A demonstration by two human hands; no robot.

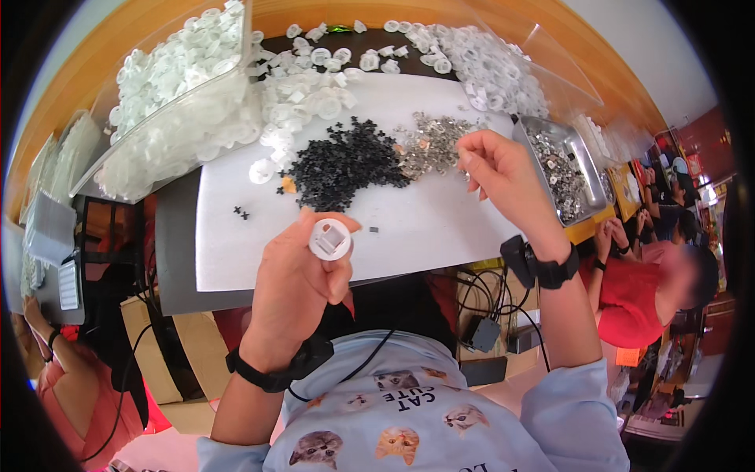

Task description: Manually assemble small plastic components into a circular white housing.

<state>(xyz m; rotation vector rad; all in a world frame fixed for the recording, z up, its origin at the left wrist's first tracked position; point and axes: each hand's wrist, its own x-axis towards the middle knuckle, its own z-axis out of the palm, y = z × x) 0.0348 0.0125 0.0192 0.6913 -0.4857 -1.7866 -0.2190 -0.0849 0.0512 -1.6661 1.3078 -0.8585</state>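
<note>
The left hand [295,287] is raised over the near edge of the white sheet [425,220], its fingers curled around a small round white plastic cap [329,239]. The cap sits at the fingertips, pinched between the thumb on its right side and the forefinger on its left, with its open face and square inner recess turned up toward the camera.

The right hand [503,177] is held farther out, beyond and to the right of the left fingertips. Its thumb and forefinger are pinched together at the upper left of the hand, just beside the heap of small silvery metal pieces [432,145]; they seem to grip one tiny piece, though it is too small to make out for certain. The other fingers are loosely curled.

Just beyond the left fingertips lies a pile of little black cross-shaped parts [346,165], touching the silvery heap on its right. Past those piles, loose white plastic rings [303,90] are scattered on the sheet. To the right of the right hand's knuckles stands a metal tray [586,169] with more silvery pieces. Far to the left of the fingers, a clear bin [169,110] is heaped with white caps.
</note>
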